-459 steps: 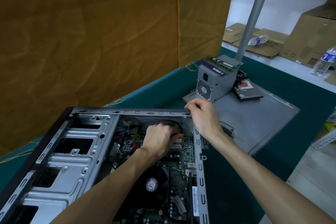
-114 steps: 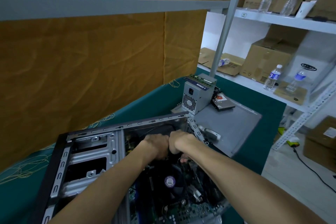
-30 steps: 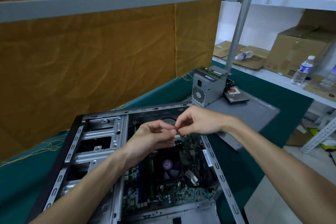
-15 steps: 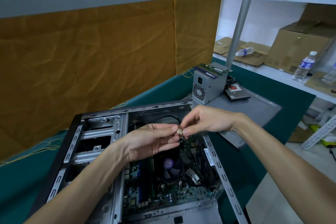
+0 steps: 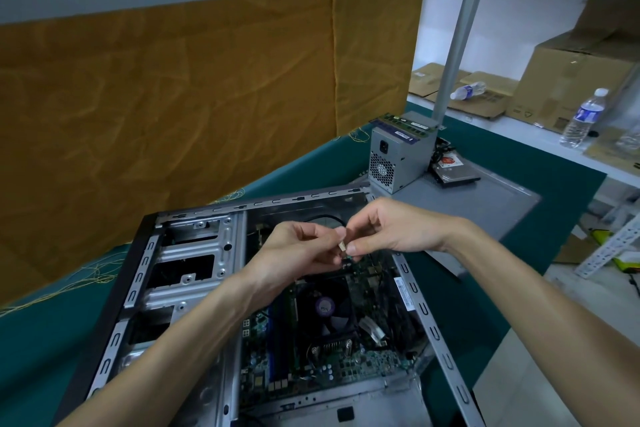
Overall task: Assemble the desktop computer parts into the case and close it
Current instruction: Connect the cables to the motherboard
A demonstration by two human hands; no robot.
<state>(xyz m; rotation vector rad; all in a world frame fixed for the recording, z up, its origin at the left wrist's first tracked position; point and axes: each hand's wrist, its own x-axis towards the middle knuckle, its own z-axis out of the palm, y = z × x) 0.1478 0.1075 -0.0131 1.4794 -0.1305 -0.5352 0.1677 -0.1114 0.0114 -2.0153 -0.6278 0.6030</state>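
Barely visible part (image 5: 341, 246) between fingers (image 5: 352, 247).

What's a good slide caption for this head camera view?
Both hands pinch a small metal part above the open computer case; power supply waits behind.

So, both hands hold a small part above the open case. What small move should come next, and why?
Probably lower the small pale metallic part toward the green motherboard. The left hand and right hand pinch it together above the open grey metal case, so it is not seated yet. What the part is cannot be told.
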